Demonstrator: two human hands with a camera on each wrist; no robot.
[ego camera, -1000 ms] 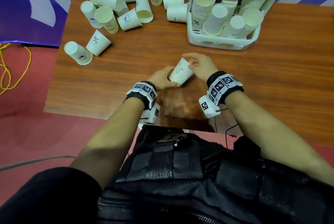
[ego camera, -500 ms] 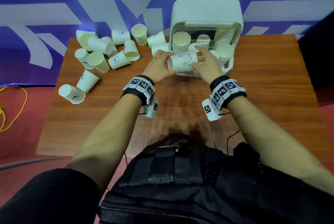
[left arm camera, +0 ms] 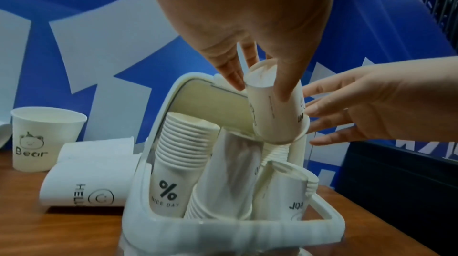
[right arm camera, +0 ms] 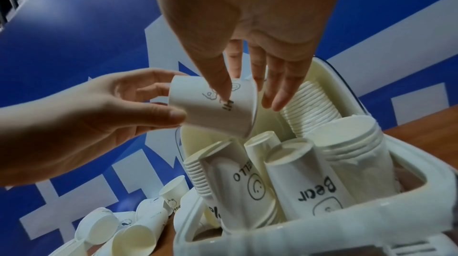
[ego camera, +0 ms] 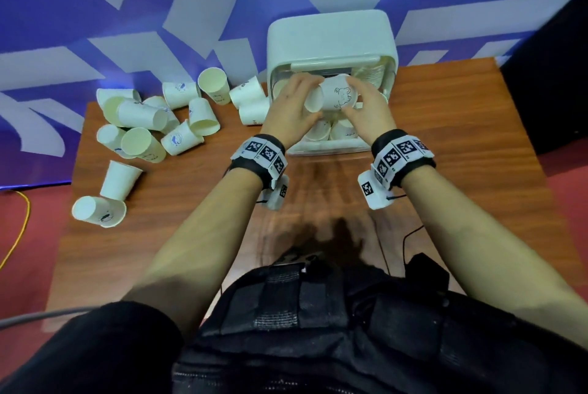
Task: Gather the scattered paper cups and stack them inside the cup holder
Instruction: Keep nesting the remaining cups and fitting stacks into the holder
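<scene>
A white paper cup [ego camera: 337, 97] with a drawn bear lies on its side in the air over the white cup holder [ego camera: 327, 148]. My left hand [ego camera: 302, 100] pinches its base end between thumb and fingers. My right hand [ego camera: 353, 99] holds the rim end, thumb on the front and index finger behind. In the left wrist view the cup [left arm camera: 275, 115] hangs mouth down just above a stack [left arm camera: 228, 172], with my left hand [left arm camera: 260, 88] on it. In the right wrist view my right hand [right arm camera: 245, 95] has its other fingers straight past the cup [right arm camera: 213, 111].
Several loose cups [ego camera: 143, 120] lie scattered on the wooden table [ego camera: 191, 202] to the left, one upright "Bear" cup [left arm camera: 47, 137] among them. The holder [right arm camera: 322, 231] has several leaning stacks [right arm camera: 310, 107] inside and its lid raised behind. A blue and white wall stands behind.
Both hands have lifted the cup from near the table's front and carried it forward over the holder, and it now lies sideways above the stacks.
</scene>
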